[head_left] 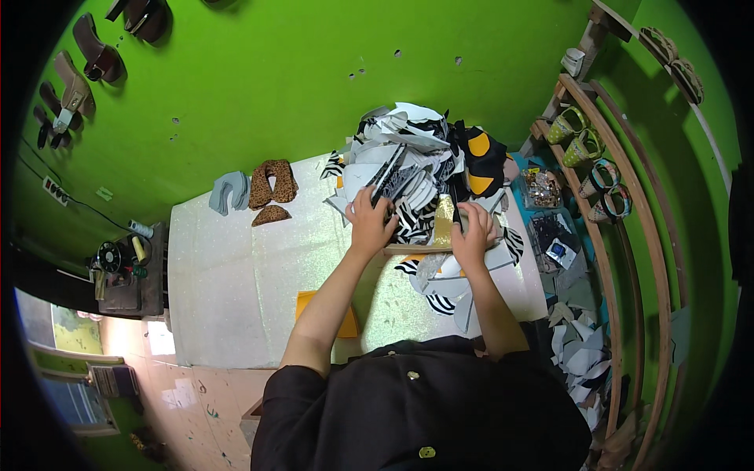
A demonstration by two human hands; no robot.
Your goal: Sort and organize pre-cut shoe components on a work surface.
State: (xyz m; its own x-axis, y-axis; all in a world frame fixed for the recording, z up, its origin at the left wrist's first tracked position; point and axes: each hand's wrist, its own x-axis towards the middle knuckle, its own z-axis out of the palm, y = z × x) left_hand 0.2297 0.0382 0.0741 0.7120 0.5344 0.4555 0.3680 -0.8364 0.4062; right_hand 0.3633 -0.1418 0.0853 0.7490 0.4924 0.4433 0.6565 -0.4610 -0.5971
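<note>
A shallow box (416, 249) with a tan front edge stands on the table, heaped with cut material pieces (408, 169) in white, grey, black and zebra stripes. My left hand (371, 221) is closed at the box's left side, by a dark strip that looks like its wall. At the right side my right hand (473, 232) is curled, thumb inward, beside a gold glittery piece (443, 220). The fingers' undersides are hidden. Zebra-striped pieces (441, 304) and pale offcuts lie just in front of the box. Black pieces with orange patches (484, 162) rest at its back right.
Leopard-print pieces (273, 183) and grey curved pieces (229, 192) lie at the table's (228, 290) back left. Orange sheets (345, 324) sit near my left forearm. Plastic tubs (542, 188), a scrap heap (581, 353) and a wooden sandal rack (628, 259) stand on the right. A sewing machine (118, 263) stands left.
</note>
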